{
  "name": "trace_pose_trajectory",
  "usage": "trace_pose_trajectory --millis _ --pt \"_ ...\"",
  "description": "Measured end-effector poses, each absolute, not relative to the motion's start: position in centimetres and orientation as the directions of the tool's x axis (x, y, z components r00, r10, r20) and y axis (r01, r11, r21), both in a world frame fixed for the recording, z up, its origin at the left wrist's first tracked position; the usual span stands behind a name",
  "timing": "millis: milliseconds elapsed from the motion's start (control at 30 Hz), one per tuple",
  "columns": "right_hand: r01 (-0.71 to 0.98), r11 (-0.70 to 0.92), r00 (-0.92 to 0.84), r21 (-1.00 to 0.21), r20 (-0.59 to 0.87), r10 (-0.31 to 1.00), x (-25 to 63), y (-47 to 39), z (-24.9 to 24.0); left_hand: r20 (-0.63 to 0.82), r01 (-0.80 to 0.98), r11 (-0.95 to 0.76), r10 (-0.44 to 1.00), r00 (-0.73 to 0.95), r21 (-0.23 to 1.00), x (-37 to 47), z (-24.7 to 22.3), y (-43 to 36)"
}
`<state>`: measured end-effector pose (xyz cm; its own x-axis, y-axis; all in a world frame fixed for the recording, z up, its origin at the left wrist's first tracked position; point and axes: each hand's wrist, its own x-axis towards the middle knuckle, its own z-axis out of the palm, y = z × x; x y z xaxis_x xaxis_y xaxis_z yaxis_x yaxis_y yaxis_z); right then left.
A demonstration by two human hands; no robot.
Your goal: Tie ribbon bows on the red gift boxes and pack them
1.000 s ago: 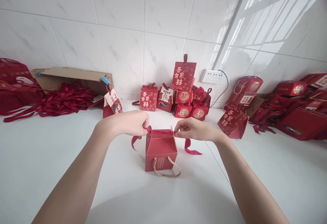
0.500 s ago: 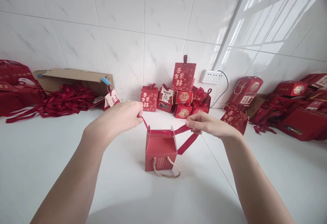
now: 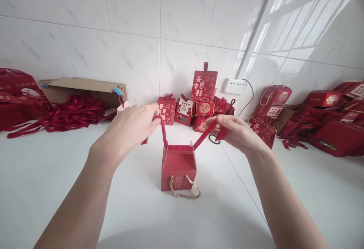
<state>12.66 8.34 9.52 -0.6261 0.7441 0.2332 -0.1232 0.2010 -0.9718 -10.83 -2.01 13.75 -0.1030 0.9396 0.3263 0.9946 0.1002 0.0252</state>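
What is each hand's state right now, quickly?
Left hand: closed, holding the ribbon near one end.
Right hand: closed, pinching the ribbon near its other end.

Both hands (image 3: 129,127) pinch, well apart, bare forearms (image 3: 81,196) outstretched.

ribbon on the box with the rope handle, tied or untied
Untied: the ribbon rises from either end of the box in separate lengths, one held by the left hand, one by the right hand; no knot shows.

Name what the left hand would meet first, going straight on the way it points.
Probably the pale-lettered red box standing beyond the left hand; the depth between them is unclear.
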Motion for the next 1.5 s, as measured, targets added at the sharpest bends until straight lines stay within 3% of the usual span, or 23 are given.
trace_pose_trajectory --millis 133,367,500,700,867,1167,1500 --pt "-0.237 0.238 -0.611 -0.942 0.335 0.717 12.1 7.8 9.5 0.329 0.990 0.071 0.938 -0.108 0.123 -11.0 13.8 -2.2" --pt "-0.439 0.139 -0.615 -0.888 0.410 0.674 11.6 7.3 9.3 0.275 0.934 -0.006 0.956 -0.099 0.357 -11.6 13.6 -2.3" --pt "-0.504 0.119 -0.596 -0.856 0.444 0.669 11.0 6.8 9.2 0.351 0.921 -0.004 0.925 -0.144 0.389 -11.6 13.4 -2.2" --pt "-0.459 0.210 -0.513 -0.864 0.450 0.731 8.4 6.3 9.3 0.493 0.867 -0.072 0.844 -0.210 0.493 -11.2 13.2 -1.9" --pt "-0.425 0.199 -0.555 -0.883 0.428 0.713 5.7 6.4 9.5 0.583 0.868 -0.133 0.787 -0.201 0.479 -11.0 12.9 -1.8" --pt "-0.445 0.097 -0.646 -0.890 0.394 0.654 3.4 6.2 8.5 0.621 0.847 -0.203 0.764 -0.177 0.491 -10.9 13.0 -1.8" --pt "-0.311 0.225 -0.630 -0.923 0.378 0.679 3.8 5.0 9.1 0.636 0.825 -0.261 0.757 -0.146 0.501 -10.1 12.9 -1.3"
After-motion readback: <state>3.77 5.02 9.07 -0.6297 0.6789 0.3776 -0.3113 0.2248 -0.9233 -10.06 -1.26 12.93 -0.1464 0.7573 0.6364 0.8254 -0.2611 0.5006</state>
